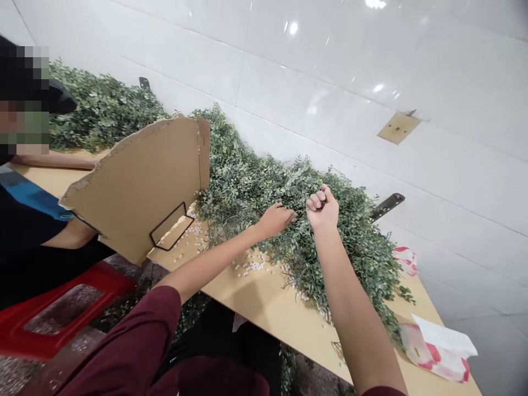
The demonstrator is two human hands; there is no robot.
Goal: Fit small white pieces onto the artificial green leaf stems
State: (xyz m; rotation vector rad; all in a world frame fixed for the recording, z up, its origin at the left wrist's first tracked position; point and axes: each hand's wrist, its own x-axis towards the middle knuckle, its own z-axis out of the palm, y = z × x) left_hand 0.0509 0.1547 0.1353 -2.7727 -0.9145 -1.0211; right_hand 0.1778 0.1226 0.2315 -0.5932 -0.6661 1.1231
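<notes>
A long heap of green artificial foliage sprigs (247, 176) lies along the back of a wooden table (272, 308) against a white tiled wall. My left hand (275, 219) reaches into the front of the heap, its fingers curled down among the stems. My right hand (322, 208) is raised just above the greenery, closed in a fist, and a thin stem seems to run through it. Small white beads (252, 266) lie scattered on the table below my left hand.
A torn cardboard panel (144, 181) with a cut-out handle stands on the table to the left. Another person sits at far left beside a red plastic stool (61, 313). Red-and-white plastic bags (437, 346) lie at the table's right end.
</notes>
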